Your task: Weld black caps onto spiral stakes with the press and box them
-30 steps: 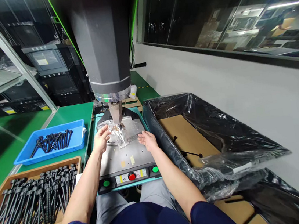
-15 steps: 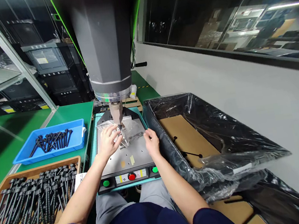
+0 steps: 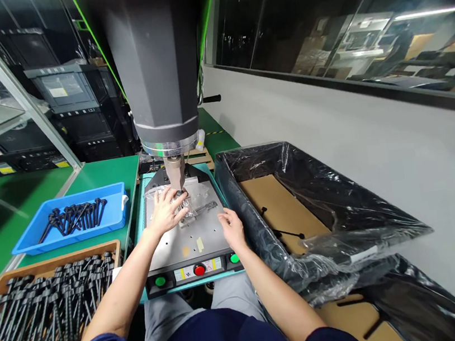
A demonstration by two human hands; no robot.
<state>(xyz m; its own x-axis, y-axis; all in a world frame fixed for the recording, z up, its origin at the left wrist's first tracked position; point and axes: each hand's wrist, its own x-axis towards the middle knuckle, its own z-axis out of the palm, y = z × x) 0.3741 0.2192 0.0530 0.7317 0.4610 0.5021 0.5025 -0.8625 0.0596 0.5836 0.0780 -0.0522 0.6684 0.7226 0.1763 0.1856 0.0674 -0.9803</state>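
Observation:
My left hand [image 3: 165, 212] is over the machine's metal plate [image 3: 179, 250], its fingers spread and stretched toward a small fixture under the pointed press head [image 3: 175, 172]. A small dark part [image 3: 180, 193] shows at its fingertips, just below the head's tip; whether they touch it I cannot tell. Clear plastic film [image 3: 201, 194] lies around the fixture. My right hand [image 3: 232, 229] hovers at the plate's right edge, fingers loosely bent and slightly apart, nothing visible in them.
Green buttons [image 3: 161, 281] and a red button [image 3: 199, 270] line the machine's front. To the left are a blue tray [image 3: 30, 243] and a brown tray [image 3: 53, 257] of black stemmed parts. A bin lined with black plastic [image 3: 341, 199] stands right, holding cardboard [image 3: 283, 202] and several black parts.
My left hand has reached slightly forward and flattened at the fixture. My right hand has lowered a little at the plate's edge, its fingers loosening. The view has shifted slightly.

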